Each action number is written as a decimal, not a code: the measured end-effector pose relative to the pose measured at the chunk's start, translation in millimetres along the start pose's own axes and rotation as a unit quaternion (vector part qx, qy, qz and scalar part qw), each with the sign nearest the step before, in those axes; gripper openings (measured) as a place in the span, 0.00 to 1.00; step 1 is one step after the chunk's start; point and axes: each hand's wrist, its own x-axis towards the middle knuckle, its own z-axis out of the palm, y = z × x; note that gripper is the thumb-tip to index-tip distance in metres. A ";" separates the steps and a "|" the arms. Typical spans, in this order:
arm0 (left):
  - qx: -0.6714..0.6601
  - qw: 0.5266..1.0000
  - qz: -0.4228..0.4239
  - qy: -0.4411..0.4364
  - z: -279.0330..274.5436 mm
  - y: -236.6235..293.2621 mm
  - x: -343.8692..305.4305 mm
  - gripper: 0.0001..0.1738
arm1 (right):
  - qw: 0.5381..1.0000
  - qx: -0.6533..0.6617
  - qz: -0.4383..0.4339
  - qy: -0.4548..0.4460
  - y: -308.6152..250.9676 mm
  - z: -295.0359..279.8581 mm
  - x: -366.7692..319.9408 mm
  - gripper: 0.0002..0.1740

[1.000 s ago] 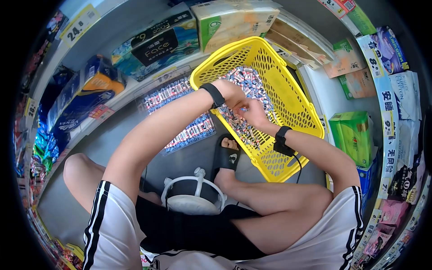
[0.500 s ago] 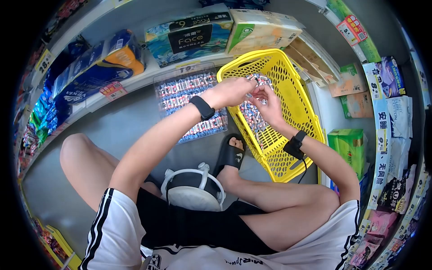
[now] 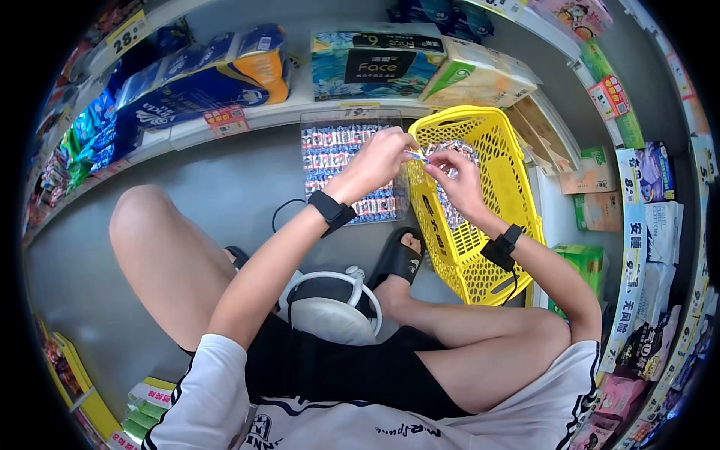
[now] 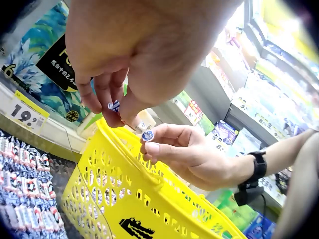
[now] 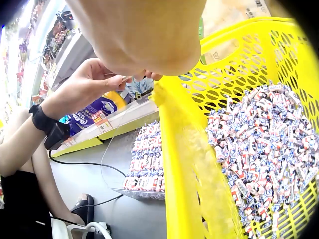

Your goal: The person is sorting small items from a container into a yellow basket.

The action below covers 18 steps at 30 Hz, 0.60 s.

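Note:
A small wrapped candy with twisted blue-and-white ends spans the gap between both hands, above the near left rim of the yellow basket. My left hand pinches one end between thumb and fingers. At the other end, my right hand pinches the blue wrapper tip. Loose candies of the same kind lie heaped in the basket. To its left, a clear plastic box holds similar candies in neat rows.
Tissue packs stand on the low shelf behind the box. Another shelf with packaged goods runs along the right. A white-framed round object sits between the person's legs, near a black sandal.
Both hands have come up from low over the candy heap to the basket's left rim. The candy now shows stretched between them. The head view has shifted, placing basket and box farther right.

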 end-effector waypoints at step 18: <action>-0.021 0.983 -0.152 0.103 -14.2 -22.4 -82.6 0.10 | 0.973 -0.132 -0.089 -0.168 -42.7 52.7 43.4 0.11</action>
